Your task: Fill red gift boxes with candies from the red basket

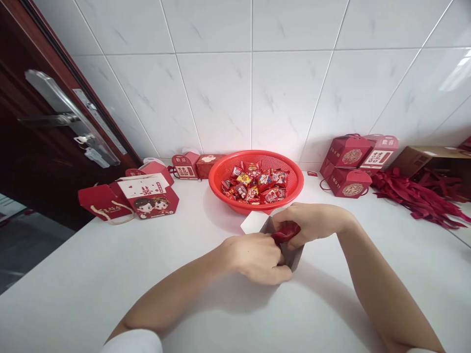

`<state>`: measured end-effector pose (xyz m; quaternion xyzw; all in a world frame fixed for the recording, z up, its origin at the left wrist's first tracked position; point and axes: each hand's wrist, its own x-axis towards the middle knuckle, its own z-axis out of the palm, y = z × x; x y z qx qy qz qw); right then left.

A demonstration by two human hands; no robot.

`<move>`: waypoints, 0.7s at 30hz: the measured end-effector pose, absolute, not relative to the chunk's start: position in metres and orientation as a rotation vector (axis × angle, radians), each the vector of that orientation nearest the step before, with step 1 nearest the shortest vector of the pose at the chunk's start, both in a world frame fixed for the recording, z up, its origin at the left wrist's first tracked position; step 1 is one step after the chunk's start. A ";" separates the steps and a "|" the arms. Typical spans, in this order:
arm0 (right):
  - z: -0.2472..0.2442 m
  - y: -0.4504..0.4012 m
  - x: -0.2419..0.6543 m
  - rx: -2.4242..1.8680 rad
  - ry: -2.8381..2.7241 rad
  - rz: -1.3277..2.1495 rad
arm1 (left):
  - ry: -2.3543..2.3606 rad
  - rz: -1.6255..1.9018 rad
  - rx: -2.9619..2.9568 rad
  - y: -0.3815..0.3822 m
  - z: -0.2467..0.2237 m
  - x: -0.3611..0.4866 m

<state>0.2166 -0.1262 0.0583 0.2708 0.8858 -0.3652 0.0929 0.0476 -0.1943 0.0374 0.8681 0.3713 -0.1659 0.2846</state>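
An open box (pixel 257 222) with a white flap and grey inner walls stands on the table in front of the basket. My left hand (pixel 257 257) closes round its near left side, fingertips reaching over the edge. At the box's mouth, my right hand (pixel 307 224) pinches a red wrapped packet (pixel 286 232), its fingers partly inside. The box's outer faces are mostly hidden by my hands. Just behind, a red plastic basket (pixel 256 208) holds several red wrapped candies (pixel 253 191).
Red gift boxes stand at the left (pixel 156 205), by the wall (pixel 185 166) and at the back right (pixel 349 182). Dark red ribbons (pixel 419 198) lie at the right beside a brown cardboard box (pixel 423 157). A door with a handle (pixel 55 119) borders the table's left side.
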 end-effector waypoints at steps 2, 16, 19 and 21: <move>0.059 -0.126 0.217 0.779 2.650 -1.080 | 0.907 -0.422 2.370 -0.193 0.034 0.049; 0.055 -0.125 0.220 0.909 2.731 -1.028 | 1.179 -0.276 2.412 -0.202 0.021 0.052; 0.055 -0.124 0.219 0.888 2.725 -1.020 | 1.138 -0.348 2.385 -0.199 0.021 0.052; 0.056 -0.125 0.218 0.869 2.724 -1.017 | 1.160 -0.393 2.305 -0.198 0.025 0.051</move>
